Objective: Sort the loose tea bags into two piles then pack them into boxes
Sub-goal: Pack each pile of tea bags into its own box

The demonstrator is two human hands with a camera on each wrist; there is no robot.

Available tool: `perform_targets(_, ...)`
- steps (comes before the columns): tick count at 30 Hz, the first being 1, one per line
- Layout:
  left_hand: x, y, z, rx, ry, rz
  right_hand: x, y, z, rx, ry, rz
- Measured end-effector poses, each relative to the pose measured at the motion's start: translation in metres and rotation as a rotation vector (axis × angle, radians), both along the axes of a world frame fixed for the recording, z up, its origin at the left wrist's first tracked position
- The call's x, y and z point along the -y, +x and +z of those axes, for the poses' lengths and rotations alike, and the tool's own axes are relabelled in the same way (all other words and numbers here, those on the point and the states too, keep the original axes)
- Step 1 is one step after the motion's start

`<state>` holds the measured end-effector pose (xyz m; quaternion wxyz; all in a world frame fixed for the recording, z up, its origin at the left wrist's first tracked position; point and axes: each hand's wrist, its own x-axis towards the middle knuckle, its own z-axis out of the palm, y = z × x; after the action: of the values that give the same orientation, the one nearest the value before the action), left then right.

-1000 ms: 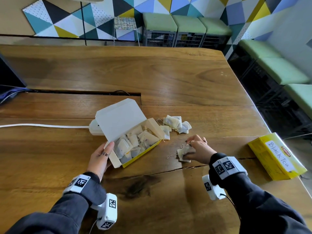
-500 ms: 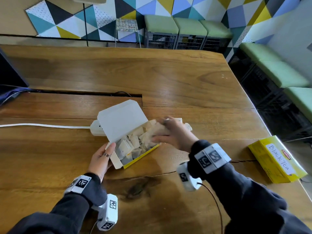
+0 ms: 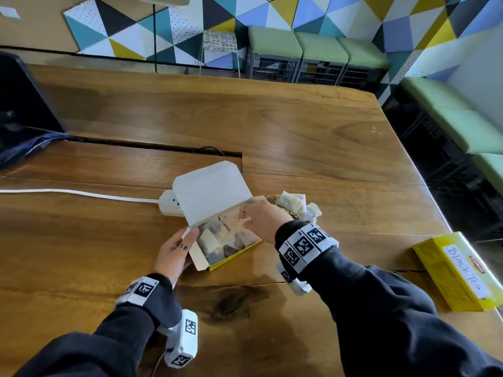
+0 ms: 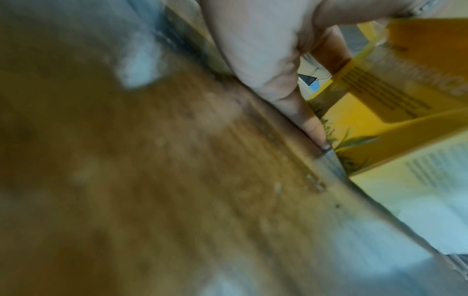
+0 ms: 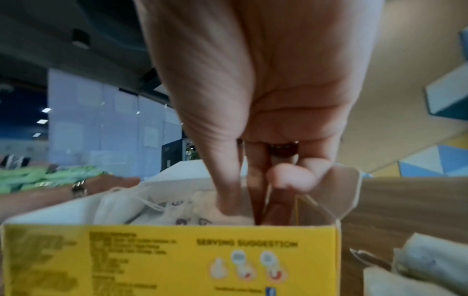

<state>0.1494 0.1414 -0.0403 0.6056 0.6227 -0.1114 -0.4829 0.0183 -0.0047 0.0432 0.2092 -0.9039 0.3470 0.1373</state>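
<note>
Fingers of my right hand (image 3: 260,219) reach down into the open yellow box (image 3: 232,256), thumb and fingertips pressing on the tea bags (image 5: 177,210) packed inside; whether they pinch one I cannot tell. Left hand (image 3: 177,250) lies flat against the box's near end flap, fingers straight, steadying it on the wooden table (image 3: 272,126). Just beyond my right hand sits a small pile of loose bags (image 3: 295,204). Well off to the right lies a closed box (image 3: 460,270) marked Black Tea
</note>
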Motion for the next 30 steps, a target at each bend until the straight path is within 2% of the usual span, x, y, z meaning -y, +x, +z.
perform_targets(2, 0.0, 0.0, 0.0, 0.005, 0.006, -0.009, -0.002, 0.001, 0.0, -0.008, -0.127, 0.014)
perform_targets(4, 0.0, 0.0, 0.0, 0.014, 0.013, -0.014, -0.001, -0.002, 0.004, 0.154, -0.177, -0.061)
perform_targets(6, 0.0, 0.0, 0.0, 0.021, 0.015, -0.012, 0.011, -0.013, 0.01, 0.393, -0.226, -0.216)
perform_targets(8, 0.0, 0.001, 0.0, 0.021, 0.012, -0.012, 0.034, -0.029, 0.01, 0.494, -0.279, -0.432)
perform_targets(10, 0.0, 0.0, -0.001, 0.017, 0.008, -0.015, 0.06, -0.046, -0.001, 0.354, -0.229, -0.661)
perform_targets(12, -0.001, 0.0, 0.0, 0.018, 0.007, -0.014, 0.078, -0.057, -0.016, 0.131, -0.095, -0.752)
perform_targets(15, 0.0, 0.0, 0.0, 0.027, 0.009, -0.01, 0.087, -0.06, -0.038, 0.002, -0.004, -0.663)
perform_targets(18, 0.0, 0.001, -0.002, 0.026, 0.025, -0.01, 0.086, -0.058, -0.046, 0.024, -0.026, -0.596)
perform_targets(22, 0.0, 0.003, -0.003, 0.011, 0.027, -0.006, 0.084, -0.064, -0.04, 0.252, 0.041, -0.658)
perform_targets(25, 0.002, 0.002, -0.002, -0.009, 0.014, 0.0, 0.08, -0.071, -0.024, 0.475, -0.031, -0.658)
perform_targets(28, 0.002, 0.002, 0.0, -0.023, -0.002, 0.014, 0.061, -0.069, 0.006, 0.687, -0.105, -0.55)
perform_targets(30, 0.001, 0.002, 0.001, -0.014, -0.007, 0.007, 0.043, -0.059, 0.025, 0.761, -0.03, -0.444)
